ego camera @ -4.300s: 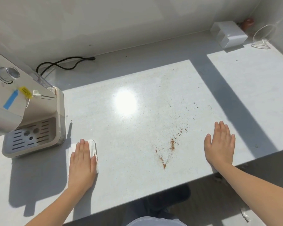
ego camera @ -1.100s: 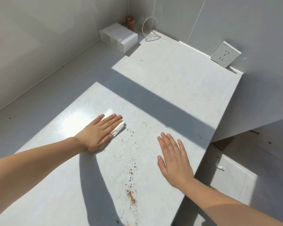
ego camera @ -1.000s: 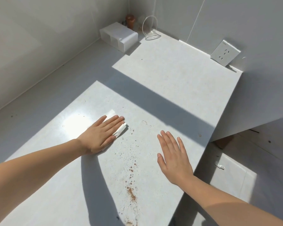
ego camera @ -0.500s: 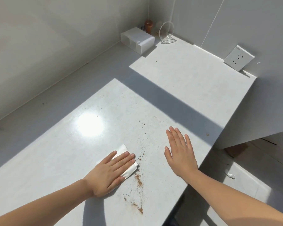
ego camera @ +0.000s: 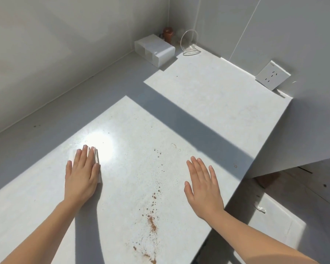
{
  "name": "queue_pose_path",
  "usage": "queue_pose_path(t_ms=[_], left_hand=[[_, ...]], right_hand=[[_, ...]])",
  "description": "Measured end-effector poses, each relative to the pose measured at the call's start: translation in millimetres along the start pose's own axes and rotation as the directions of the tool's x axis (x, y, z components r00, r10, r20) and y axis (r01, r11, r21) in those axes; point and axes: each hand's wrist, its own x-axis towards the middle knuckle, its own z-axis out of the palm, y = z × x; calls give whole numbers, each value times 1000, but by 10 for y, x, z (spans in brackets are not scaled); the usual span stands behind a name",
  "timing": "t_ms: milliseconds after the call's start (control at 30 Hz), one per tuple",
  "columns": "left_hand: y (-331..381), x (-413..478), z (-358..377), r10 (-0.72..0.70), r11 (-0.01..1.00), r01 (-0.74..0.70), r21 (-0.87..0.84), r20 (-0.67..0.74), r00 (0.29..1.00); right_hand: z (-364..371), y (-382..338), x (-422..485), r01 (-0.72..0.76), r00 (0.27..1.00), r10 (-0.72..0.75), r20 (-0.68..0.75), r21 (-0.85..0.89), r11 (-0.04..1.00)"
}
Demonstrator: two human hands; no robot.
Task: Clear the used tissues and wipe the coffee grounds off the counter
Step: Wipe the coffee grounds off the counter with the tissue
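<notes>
My left hand lies flat with straight fingers on a folded white tissue, pressing it onto the white counter; only the tissue's right edge shows past my fingers. A trail of brown coffee grounds runs down the counter to the right of that hand, thickest near the front edge, with scattered specks higher up. My right hand rests flat and open on the counter, right of the grounds, near the counter's right edge.
A white box, a brown jar and a tipped clear glass stand in the far corner. A wall socket sits on the right wall. A crumpled tissue lies on the floor to the right.
My left hand has slid the tissue back to the left, away from the grounds. The right hand has stayed flat on the counter. The view has shifted slightly.
</notes>
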Motion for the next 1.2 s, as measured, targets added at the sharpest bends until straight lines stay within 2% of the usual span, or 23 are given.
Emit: queue_pose_path(t_ms=[167, 233, 300, 367, 400, 467, 500, 633, 700, 900, 967, 1033, 1200], left_hand=[[343, 796, 14, -74, 997, 74, 12, -13, 997], [567, 1078, 28, -55, 998, 55, 21, 14, 998], [816, 1261, 80, 36, 998, -38, 48, 49, 998], [1079, 1306, 175, 238, 964, -249, 96, 110, 965], [1200, 1280, 233, 368, 914, -388, 117, 161, 916], [1366, 1182, 330, 602, 752, -648, 123, 273, 750], [1407, 1136, 345, 675, 670, -734, 113, 318, 665], [1380, 813, 335, 821, 435, -901, 11, 406, 401], [1336, 556, 349, 843, 389, -920, -47, 421, 335], [1158, 62, 255, 838, 334, -931, -149, 498, 221], [1116, -128, 238, 835, 330, -925, -186, 514, 195], [1129, -266, 234, 828, 360, -907, -218, 523, 203], [1295, -272, 102, 826, 470, -844, -259, 468, 316]], right_hand=[[-4, 2, 6, 0, 1000, 0, 6, -19, 1000], [-1, 1, 11, 3, 1000, -3, 6, -24, 1000], [6, 8, 9, 1, 1000, 0, 4, -31, 1000], [11, 16, 9, -1, 1000, 1, 5, -35, 999], [13, 18, 11, 1, 1000, 0, 6, -32, 999], [17, 15, 14, 4, 1000, -4, 2, -25, 1000], [20, 18, 19, 5, 1000, -5, 0, -19, 1000], [23, 25, 17, -1, 1000, 1, 9, -3, 1000], [19, 17, 18, -6, 1000, 6, 14, -4, 1000], [25, 27, 12, -13, 1000, 13, 13, -13, 1000], [27, 25, 14, -9, 1000, 9, 9, -16, 1000], [35, 36, 23, -3, 1000, 3, 5, -13, 1000], [66, 32, 16, 3, 1000, -3, -9, 1, 1000]])
